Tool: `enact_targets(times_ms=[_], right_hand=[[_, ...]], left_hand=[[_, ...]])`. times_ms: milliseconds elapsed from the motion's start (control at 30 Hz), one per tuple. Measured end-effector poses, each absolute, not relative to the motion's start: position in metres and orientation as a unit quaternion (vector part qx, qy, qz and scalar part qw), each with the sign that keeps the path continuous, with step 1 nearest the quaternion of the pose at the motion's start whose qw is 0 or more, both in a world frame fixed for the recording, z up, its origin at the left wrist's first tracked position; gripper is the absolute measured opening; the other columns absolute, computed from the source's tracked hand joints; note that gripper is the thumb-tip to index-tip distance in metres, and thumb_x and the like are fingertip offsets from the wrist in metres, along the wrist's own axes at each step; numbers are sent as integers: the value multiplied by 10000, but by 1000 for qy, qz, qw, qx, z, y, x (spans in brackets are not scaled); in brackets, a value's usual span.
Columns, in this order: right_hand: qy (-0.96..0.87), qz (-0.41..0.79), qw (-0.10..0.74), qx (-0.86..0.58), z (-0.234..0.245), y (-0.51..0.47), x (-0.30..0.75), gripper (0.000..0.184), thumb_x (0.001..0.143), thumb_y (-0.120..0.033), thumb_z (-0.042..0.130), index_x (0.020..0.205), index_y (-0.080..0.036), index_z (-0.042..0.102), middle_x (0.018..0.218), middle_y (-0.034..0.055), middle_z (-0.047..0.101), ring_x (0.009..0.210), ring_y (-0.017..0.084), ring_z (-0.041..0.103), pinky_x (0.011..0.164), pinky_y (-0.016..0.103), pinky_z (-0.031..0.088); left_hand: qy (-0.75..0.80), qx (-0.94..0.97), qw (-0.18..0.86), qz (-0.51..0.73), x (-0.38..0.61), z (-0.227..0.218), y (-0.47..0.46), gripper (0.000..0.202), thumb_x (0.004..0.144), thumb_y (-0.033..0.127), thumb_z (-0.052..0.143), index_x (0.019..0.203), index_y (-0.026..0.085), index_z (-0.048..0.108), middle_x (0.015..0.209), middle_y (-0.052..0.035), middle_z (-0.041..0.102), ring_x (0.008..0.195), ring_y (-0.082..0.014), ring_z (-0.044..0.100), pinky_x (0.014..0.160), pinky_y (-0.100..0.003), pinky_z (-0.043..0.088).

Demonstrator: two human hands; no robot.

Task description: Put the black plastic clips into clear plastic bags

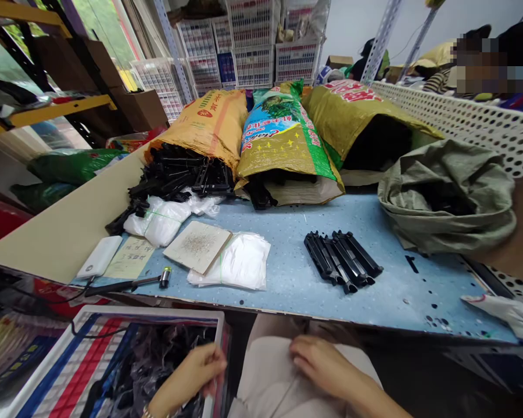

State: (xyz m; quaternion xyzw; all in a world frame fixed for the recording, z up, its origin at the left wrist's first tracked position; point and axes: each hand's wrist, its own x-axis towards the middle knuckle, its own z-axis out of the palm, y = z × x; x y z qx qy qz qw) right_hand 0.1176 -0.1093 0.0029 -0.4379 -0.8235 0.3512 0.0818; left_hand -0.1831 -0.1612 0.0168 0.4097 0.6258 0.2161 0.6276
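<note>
My left hand [200, 370] hangs over the right rim of a white crate [220, 337], its fingers loosely bent and no object visible in them. Below it, inside the crate, are clear plastic bags [154, 360] with dark contents. On my lap lies my right hand [317, 358], palm down on the light trousers [261, 371], holding nothing. Ahead on the blue tabletop [287, 220], several slim black plastic parts [342, 261] form a side-by-side row. Left of them sits a stack of white plastic bags [239, 264], partly covered by a square board [198, 245].
Sacks [287, 139] of black parts stand along the table's back, beside a grey-green cloth sack [448, 197]. At left lie a white power bank [99, 257], a paper note [131, 258] and a black-handled tool [133, 284]. Another person's arm [514, 232] reaches the cloth sack.
</note>
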Motion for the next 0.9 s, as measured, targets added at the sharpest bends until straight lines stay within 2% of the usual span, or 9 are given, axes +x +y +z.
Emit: enact_targets(times_ms=[100, 167, 233, 300, 367, 500, 667, 800, 900], right_hand=[[-824, 428, 84, -362, 32, -113, 105, 223, 857, -222, 495, 977, -256, 680, 940, 27, 719, 848, 190, 661, 748, 261, 473], [-811, 446, 116, -360, 46, -104, 99, 238, 872, -233, 481, 1021, -250, 665, 973, 30, 710, 870, 186, 651, 773, 265, 470], [-803, 445, 137, -373, 54, -92, 97, 239, 887, -250, 468, 1037, -241, 654, 990, 39, 701, 896, 194, 639, 802, 287, 466], [-792, 449, 145, -389, 58, -81, 99, 233, 894, -259, 466, 1041, -240, 646, 995, 39, 695, 914, 198, 630, 821, 302, 463], [-773, 471, 146, -398, 60, -72, 103, 222, 895, -256, 463, 1018, -244, 648, 980, 29, 695, 898, 191, 629, 809, 296, 467], [-747, 522, 147, -385, 63, -56, 104, 216, 891, -254, 461, 972, -241, 661, 956, 24, 699, 870, 184, 633, 785, 292, 474], [-695, 574, 208, -379, 54, -16, 80, 204, 874, -312, 484, 919, -219, 660, 904, 28, 695, 858, 189, 629, 792, 317, 479], [-577, 623, 266, -457, 34, 27, 39, 248, 861, -406, 470, 846, -191, 592, 753, 13, 660, 641, 139, 614, 572, 248, 485], [-552, 616, 244, -507, 20, 52, 11, 235, 847, -396, 479, 755, -188, 539, 573, -25, 592, 429, 98, 505, 401, 196, 365]], left_hand=[[609, 584, 451, 293, -139, 41, -90, 242, 844, 401, 534, 796, 188, 640, 725, -51, 639, 684, -200, 606, 632, -307, 464], [635, 644, 273, 327, -112, 51, -49, 199, 790, 321, 606, 913, 173, 657, 972, -133, 637, 982, -285, 565, 835, -375, 438], [666, 644, 213, 311, -96, 51, -18, 160, 751, 218, 628, 891, 145, 653, 1024, -168, 610, 1047, -316, 518, 872, -405, 406], [685, 626, 225, 297, -95, 46, 3, 48, 744, 130, 588, 747, 151, 631, 924, -142, 614, 948, -284, 547, 811, -382, 414], [688, 608, 255, 302, -106, 39, 15, 132, 728, 105, 580, 614, 171, 572, 778, -73, 597, 794, -221, 560, 731, -330, 412], [680, 556, 341, 334, -135, 36, 24, 219, 682, 258, 660, 541, 181, 511, 575, 25, 510, 582, -136, 491, 592, -252, 370], [657, 477, 434, 390, -144, 39, 22, 308, 600, 437, 700, 574, 164, 559, 559, 28, 533, 532, -114, 468, 537, -233, 356], [660, 421, 449, 432, -133, 36, 22, 334, 480, 365, 781, 532, 178, 509, 509, 60, 485, 502, -95, 425, 516, -223, 326], [651, 392, 466, 453, -131, 36, 23, 353, 458, 332, 797, 508, 182, 482, 499, 61, 489, 501, -93, 434, 520, -222, 331]])
